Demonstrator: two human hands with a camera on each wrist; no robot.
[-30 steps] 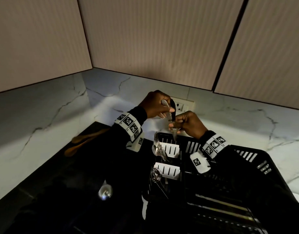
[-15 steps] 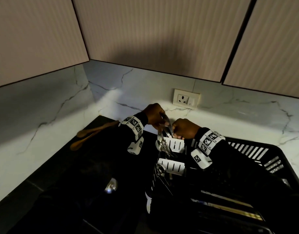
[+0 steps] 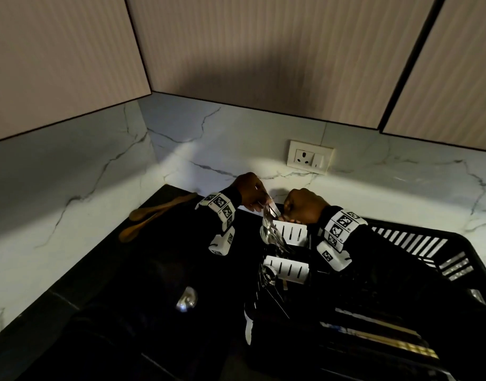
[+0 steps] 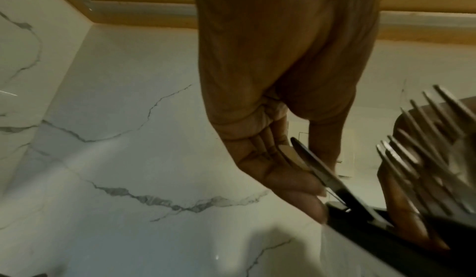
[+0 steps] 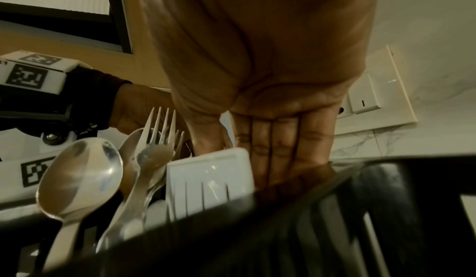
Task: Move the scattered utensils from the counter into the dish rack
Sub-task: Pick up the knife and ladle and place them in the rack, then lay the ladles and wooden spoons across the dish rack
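Both hands meet over the far white cutlery holder (image 3: 291,232) of the black dish rack (image 3: 456,243). My left hand (image 3: 259,207) pinches a slim knife (image 4: 319,173), metal blade up and dark handle pointing down into the rack. My right hand (image 3: 294,215) reaches straight down behind the holder (image 5: 208,175); its fingertips are hidden by the rack rim, so I cannot tell whether it holds anything. Forks (image 5: 157,145) and a spoon (image 5: 79,179) stand in the holder. Two wooden spoons (image 3: 159,213) and a shiny metal spoon (image 3: 186,298) lie on the dark counter.
A second white holder (image 3: 287,268) with metal utensils sits nearer me in the rack. Marble wall with a socket (image 3: 309,158) rises right behind the hands. Cabinets hang overhead. The counter corner lies left of the rack.
Both hands have come down from above the rack to the far holder, bringing the knife with them. The head view has tilted and shifted.
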